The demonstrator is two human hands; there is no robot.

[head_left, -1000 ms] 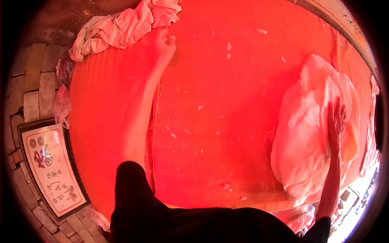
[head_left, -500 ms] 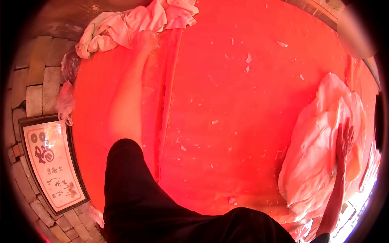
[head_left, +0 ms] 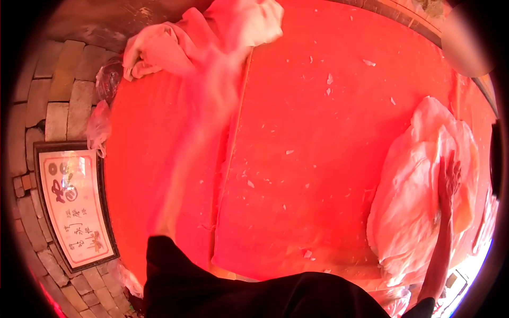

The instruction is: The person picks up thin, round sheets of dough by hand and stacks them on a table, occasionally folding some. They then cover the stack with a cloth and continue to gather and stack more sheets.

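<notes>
A desk covered in red sheet fills most of the view, with a seam running from the near edge towards the far side. At the right edge lies a stack of pale, thin sheets, loosely squared. The right hand rests flat on top of it with the fingers spread, palm down.

At the far left corner sits a crumpled cloth. The left hand is stretched out to it, but it is badly blurred, so I cannot tell whether it is spread, closed or already gripping. It seems to be at the cloth or just beside it.

A framed sign lies on the brick floor to the left of the desk. Small pale scraps are scattered over the red sheet.

To my eye, the flat right palm is the sound way to keep the stack from sliding during the long reach. Gathering the cloth in a full fist, rather than by a corner, would avoid dragging scraps along.
</notes>
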